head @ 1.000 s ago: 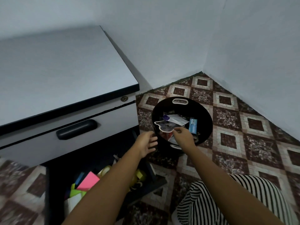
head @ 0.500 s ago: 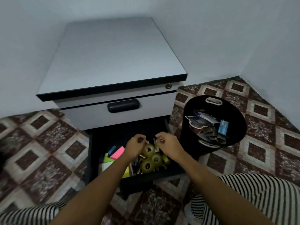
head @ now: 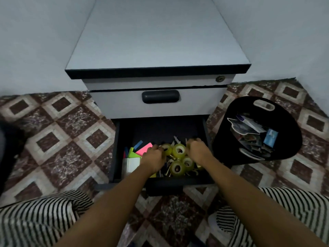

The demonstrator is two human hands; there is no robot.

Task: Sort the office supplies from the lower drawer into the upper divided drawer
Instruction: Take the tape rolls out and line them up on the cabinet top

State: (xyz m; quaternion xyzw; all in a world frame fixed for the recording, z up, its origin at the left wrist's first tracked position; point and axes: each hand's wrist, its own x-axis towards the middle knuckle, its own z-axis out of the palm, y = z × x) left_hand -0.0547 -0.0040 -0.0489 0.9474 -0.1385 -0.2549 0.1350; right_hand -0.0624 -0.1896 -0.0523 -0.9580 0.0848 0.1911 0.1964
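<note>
The grey cabinet's upper drawer point(head: 117, 106) is closed, its black handle point(head: 160, 96) free. Below it the lower drawer point(head: 116, 150) stands pulled out. Inside lie several yellow tape rolls point(head: 179, 150), pink sticky notes point(head: 144, 148), green sticky notes point(head: 133, 155), a white pad point(head: 131, 164) and small clips. My left hand point(head: 153, 158) reaches into the pile, fingertips against a tape roll. To the right of the rolls, my right hand point(head: 198, 152) has its fingers curled down into the clutter. What either hand holds is hidden.
A black round bin point(head: 224, 139) with paper scraps and wrappers stands on the tiled floor right of the drawer. My striped knees point(head: 35, 216) frame the drawer front. White walls close in behind and to the right of the cabinet.
A second ago both hands were over the black bin. They moved left into the lower drawer, and the view swung to face the cabinet squarely.
</note>
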